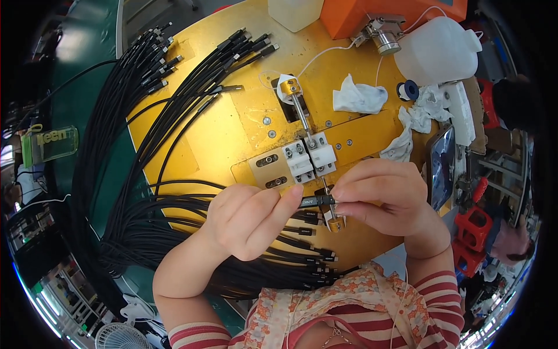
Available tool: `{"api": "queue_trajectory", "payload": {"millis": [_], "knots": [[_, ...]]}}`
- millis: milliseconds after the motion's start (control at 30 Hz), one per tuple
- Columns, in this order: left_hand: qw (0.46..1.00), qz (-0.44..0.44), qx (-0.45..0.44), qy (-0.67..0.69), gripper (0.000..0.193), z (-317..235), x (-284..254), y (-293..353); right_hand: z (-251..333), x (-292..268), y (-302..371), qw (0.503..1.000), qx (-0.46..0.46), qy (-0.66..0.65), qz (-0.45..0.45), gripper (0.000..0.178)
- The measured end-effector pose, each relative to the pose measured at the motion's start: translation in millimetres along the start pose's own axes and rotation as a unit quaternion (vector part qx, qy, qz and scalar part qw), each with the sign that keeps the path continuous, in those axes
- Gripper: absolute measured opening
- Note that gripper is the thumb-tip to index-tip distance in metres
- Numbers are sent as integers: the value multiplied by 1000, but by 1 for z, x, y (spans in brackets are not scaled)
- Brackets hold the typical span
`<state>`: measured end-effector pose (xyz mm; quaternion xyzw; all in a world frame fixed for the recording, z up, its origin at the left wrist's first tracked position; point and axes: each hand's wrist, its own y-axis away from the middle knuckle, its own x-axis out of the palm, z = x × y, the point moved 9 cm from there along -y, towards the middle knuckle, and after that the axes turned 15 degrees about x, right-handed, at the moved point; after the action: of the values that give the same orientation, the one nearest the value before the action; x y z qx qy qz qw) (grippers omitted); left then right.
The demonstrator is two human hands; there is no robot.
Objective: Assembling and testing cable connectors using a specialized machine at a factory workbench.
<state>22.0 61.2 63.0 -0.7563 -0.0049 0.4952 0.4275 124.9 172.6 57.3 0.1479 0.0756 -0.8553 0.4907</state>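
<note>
In front of me, a black cable connector (312, 202) is held level between my two hands. My left hand (247, 218) is closed, its thumb and finger pinching the connector's left end. Thumb and forefinger of my right hand (386, 195) close round its right end, covering the tip. Just beyond my fingers, a white clamp block (299, 163) and a second white block (323, 156) are bolted to the gold metal plate (226, 136). A slim metal cylinder (301, 113) runs up from the blocks. Part of another metal rod shows under my right fingers.
Bundles of black cables lie to the left: one at the far left (131, 87), one at the middle (186, 99), one nearer (168, 232). On the right are crumpled white wipes (357, 96), a phone (442, 166), a white plastic jug (436, 52) and an orange machine (349, 17).
</note>
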Motion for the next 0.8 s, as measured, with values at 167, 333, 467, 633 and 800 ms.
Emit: {"api": "queue_trajectory", "payload": {"millis": [167,333,467,633,800], "knots": [[1000,-30,6,-3,35,0,1,1,5,6,4,998,-54,37,7,20],[996,-21,-32,83,32,2,6,3,5,17,8,990,-102,95,9,19],[992,-28,-30,123,31,1,6,0,2,17,7,993,-92,70,29,20],[983,-54,-32,173,30,-2,11,-4,9,15,14,991,-107,77,37,16],[985,-37,-33,165,25,-14,4,-10,21,19,17,984,-154,64,55,14]]}}
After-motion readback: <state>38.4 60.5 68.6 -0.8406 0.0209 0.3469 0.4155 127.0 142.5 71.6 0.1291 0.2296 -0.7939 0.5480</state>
